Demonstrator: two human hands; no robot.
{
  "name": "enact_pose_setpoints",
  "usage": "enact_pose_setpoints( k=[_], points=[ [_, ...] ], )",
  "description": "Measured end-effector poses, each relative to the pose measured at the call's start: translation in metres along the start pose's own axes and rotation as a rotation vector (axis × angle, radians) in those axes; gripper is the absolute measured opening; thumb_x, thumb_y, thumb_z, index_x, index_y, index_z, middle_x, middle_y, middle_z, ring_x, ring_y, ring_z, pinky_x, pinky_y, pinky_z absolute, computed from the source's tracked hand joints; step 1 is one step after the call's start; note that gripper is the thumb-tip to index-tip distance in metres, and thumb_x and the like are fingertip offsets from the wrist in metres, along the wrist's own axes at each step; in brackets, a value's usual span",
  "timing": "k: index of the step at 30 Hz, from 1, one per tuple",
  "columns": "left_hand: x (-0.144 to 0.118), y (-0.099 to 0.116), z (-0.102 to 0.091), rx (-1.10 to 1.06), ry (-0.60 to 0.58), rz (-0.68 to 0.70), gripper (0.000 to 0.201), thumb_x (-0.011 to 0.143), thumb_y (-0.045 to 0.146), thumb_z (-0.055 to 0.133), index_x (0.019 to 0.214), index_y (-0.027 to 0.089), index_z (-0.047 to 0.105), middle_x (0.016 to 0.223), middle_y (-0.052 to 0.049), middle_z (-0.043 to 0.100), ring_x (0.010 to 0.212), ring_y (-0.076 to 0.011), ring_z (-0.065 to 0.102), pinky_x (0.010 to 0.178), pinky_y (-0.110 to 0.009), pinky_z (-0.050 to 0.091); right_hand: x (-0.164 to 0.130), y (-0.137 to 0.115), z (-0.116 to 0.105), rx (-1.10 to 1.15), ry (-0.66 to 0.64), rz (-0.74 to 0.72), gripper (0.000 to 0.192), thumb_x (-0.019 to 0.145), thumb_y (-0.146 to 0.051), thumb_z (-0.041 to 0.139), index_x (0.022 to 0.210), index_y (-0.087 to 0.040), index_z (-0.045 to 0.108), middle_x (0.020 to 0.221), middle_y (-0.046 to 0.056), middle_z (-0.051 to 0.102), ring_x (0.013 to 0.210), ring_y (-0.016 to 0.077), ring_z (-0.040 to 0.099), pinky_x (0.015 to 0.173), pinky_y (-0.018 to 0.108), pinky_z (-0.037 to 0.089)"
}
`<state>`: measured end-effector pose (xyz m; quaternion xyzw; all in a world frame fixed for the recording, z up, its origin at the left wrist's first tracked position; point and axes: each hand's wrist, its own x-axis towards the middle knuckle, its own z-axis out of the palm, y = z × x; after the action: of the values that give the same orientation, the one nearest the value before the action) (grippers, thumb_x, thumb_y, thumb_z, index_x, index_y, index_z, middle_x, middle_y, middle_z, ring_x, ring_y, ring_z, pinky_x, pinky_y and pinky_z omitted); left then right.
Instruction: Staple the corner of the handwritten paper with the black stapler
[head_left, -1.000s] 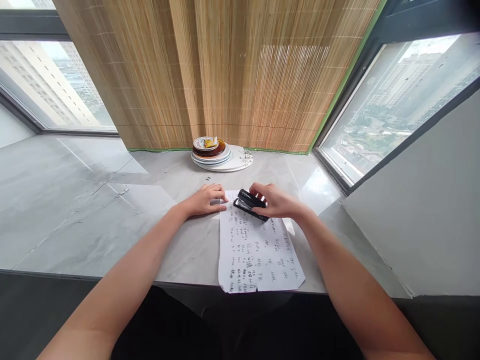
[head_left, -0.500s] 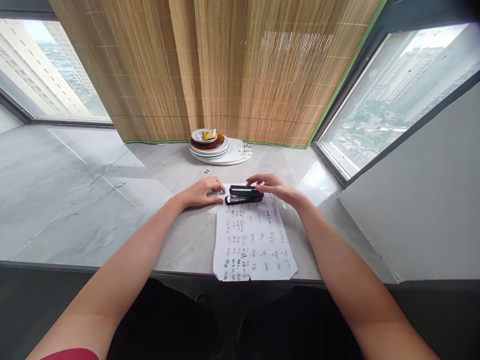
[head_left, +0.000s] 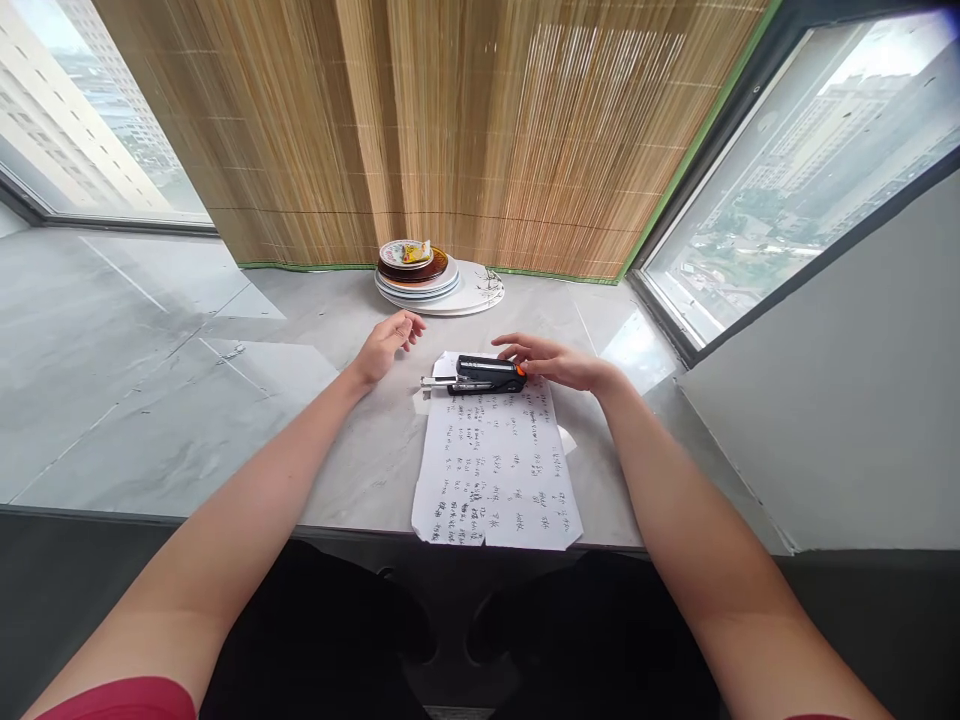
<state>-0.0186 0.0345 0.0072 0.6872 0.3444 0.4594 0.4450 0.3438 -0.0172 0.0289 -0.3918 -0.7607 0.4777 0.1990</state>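
A black stapler (head_left: 487, 375) with an orange tab lies across a handwritten sheet of paper (head_left: 495, 470). Its metal tray (head_left: 437, 381) sticks out at the left end. My right hand (head_left: 559, 362) rests at the stapler's orange rear end, one digit against the tab and the other fingers along its far side. To the left of the sheet, my left hand (head_left: 390, 342) is low over the worktop, apart from the stapler. Its fingers are bent, the tips seem separate, and nothing shows between them. The spot beneath those fingers is hidden.
A stack of plates (head_left: 416, 285) with a small yellow packet (head_left: 416, 252) on top stands at the back, before a bamboo blind (head_left: 420, 130). The grey worktop (head_left: 187, 420) ends at a front edge near my legs. Windows flank both sides.
My left hand has left the stapler's front end and moved away, over where small dark bits lay. The stapler's metal tray has slid out to the left. My right hand stays at the rear.
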Motion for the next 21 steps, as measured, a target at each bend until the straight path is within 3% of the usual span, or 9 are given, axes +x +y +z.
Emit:
enact_pose_setpoints(
  k=[4,7,9,11,14,18,21],
  points=[
    [-0.002,0.01,0.006,-0.241,0.009,-0.098,0.046,0.096,0.063,0.073,0.093,0.017,0.071,0.087,-0.005,0.062,0.072,-0.0151,0.057,0.061,-0.025,0.049,0.006,-0.003,0.013,0.053,0.173,-0.087,0.05,0.105,-0.047,0.05,0.146,-0.023,0.066,0.148,0.013,0.07,0.12,0.0278,0.071,0.099,0.045,0.063],
    [-0.005,0.02,0.012,-0.303,-0.025,-0.208,0.045,0.097,0.061,0.073,0.089,0.017,0.067,0.082,-0.004,0.061,0.063,-0.0137,0.056,0.05,-0.024,0.047,0.014,-0.01,0.027,-0.03,0.195,-0.189,0.053,0.1,-0.054,0.065,0.144,-0.025,0.069,0.149,0.012,0.069,0.131,0.029,0.067,0.108,0.045,0.06],
    [-0.007,0.024,0.015,-0.304,-0.039,-0.258,0.045,0.098,0.06,0.074,0.087,0.017,0.064,0.079,-0.003,0.062,0.057,-0.0125,0.055,0.045,-0.022,0.045,0.018,-0.013,0.034,-0.136,0.168,-0.209,0.054,0.093,-0.051,0.078,0.139,-0.025,0.072,0.137,0.009,0.076,0.123,0.0279,0.071,0.105,0.043,0.06],
    [-0.007,0.026,0.018,-0.299,-0.039,-0.297,0.046,0.098,0.06,0.075,0.085,0.017,0.062,0.074,-0.002,0.06,0.053,-0.0109,0.053,0.041,-0.021,0.042,0.02,-0.015,0.038,-0.21,0.163,-0.224,0.043,0.091,-0.046,0.08,0.128,-0.024,0.077,0.115,0.005,0.082,0.104,0.024,0.075,0.097,0.04,0.061],
    [-0.007,0.026,0.019,-0.299,-0.007,-0.349,0.051,0.1,0.066,0.071,0.086,0.018,0.06,0.068,0.0,0.057,0.046,-0.0093,0.049,0.037,-0.019,0.035,0.019,-0.016,0.043,-0.217,0.288,-0.292,0.032,0.091,-0.041,0.08,0.119,-0.024,0.081,0.103,0.002,0.082,0.092,0.0211,0.076,0.09,0.038,0.062],
    [-0.006,0.023,0.021,-0.323,-0.078,-0.452,0.064,0.102,0.08,0.056,0.093,0.017,0.063,0.067,-0.003,0.061,0.042,-0.0114,0.05,0.034,-0.021,0.032,0.018,-0.022,0.053,-0.309,0.582,-0.372,0.032,0.1,-0.039,0.07,0.129,-0.028,0.079,0.124,0.005,0.081,0.117,0.0261,0.076,0.107,0.047,0.061],
    [-0.006,0.022,0.02,-0.357,-0.194,-0.545,0.073,0.103,0.085,0.044,0.096,0.016,0.066,0.067,-0.006,0.064,0.042,-0.0138,0.052,0.033,-0.024,0.034,0.02,-0.028,0.06,-0.45,0.551,-0.393,0.033,0.108,-0.035,0.059,0.135,-0.034,0.078,0.138,0.002,0.077,0.142,0.0285,0.066,0.122,0.055,0.053]
  ],
)
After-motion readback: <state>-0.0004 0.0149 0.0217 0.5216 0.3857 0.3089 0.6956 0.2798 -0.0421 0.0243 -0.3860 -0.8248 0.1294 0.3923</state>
